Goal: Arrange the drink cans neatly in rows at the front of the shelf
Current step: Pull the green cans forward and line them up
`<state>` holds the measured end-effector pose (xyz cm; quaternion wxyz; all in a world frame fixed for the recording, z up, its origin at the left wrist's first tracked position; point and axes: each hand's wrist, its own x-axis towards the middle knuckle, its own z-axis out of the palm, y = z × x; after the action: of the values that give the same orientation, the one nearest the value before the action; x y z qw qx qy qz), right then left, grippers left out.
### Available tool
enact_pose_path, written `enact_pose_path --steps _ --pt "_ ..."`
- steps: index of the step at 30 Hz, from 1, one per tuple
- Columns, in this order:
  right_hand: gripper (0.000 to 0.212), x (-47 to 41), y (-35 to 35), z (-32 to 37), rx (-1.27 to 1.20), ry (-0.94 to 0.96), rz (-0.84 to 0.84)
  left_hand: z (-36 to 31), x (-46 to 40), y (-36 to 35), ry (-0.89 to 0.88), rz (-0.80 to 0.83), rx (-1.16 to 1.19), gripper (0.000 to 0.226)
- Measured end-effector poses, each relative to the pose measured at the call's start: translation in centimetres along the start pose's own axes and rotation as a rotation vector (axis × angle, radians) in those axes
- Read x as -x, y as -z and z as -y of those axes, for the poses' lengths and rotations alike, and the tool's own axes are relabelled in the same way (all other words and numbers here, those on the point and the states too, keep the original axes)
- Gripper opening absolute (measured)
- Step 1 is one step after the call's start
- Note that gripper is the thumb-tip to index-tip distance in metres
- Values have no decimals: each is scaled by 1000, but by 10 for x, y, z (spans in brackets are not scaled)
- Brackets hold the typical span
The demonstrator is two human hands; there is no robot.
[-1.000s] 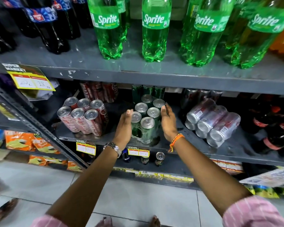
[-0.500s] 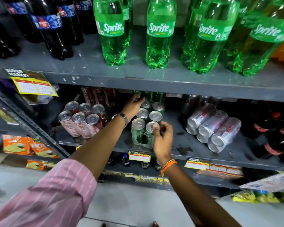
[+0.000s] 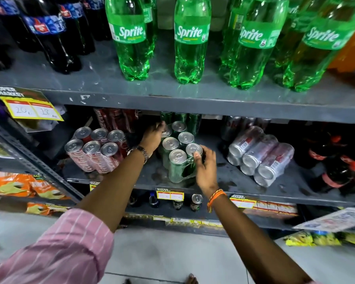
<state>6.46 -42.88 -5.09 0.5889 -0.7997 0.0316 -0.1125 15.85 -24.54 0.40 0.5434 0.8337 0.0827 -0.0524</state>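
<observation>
Red pack: shrink-wrapped red cans (image 3: 94,152), L part of grey metal shelf (image 3: 223,188), upright, untouched.
L hand (image 3: 153,135): moved from pack's side to rear, fingers curled on back of green wrapped can pack (image 3: 179,152).
R hand (image 3: 205,166): shifted to front can, gripping it → squaring pack w/ front edge.
Silver pack (image 3: 260,153): on its side, R, not yet done.

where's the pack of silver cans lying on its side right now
In the head view the pack of silver cans lies on the middle shelf, right of the upright green cans that both hands are handling, and left of the dark red-capped bottles.
</observation>
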Motion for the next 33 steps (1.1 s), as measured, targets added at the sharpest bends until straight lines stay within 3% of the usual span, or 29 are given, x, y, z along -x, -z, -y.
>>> enact_pose_path --steps 4,9,15,21,24,26,29,33 --pt "32 -31 10 -2 -72 -64 118 22 21 4 -8 -155 285 32" --pt "36 -65 17 6 -108 -100 283 46 56 6 -8 -250 428 18" --pt "37 -88 17 20 -120 -172 458 59 89 5 -56 -233 389 20" --pt "36 -87 15 21 -138 -214 441 54 92 10 -71 -214 291 16" --pt "35 -83 18 29 -126 -229 386 48 90 8 -51 -287 291 14" --pt "35 -81 22 32 -131 -222 296 38 90 4 -142 -367 197 21" --pt "34 -69 43 27 -185 -199 70 8 91 -11 -389 -432 103 35" --pt "27 -46 87 11 -144 -83 -309 -35 99 -49 -533 -368 77 35"
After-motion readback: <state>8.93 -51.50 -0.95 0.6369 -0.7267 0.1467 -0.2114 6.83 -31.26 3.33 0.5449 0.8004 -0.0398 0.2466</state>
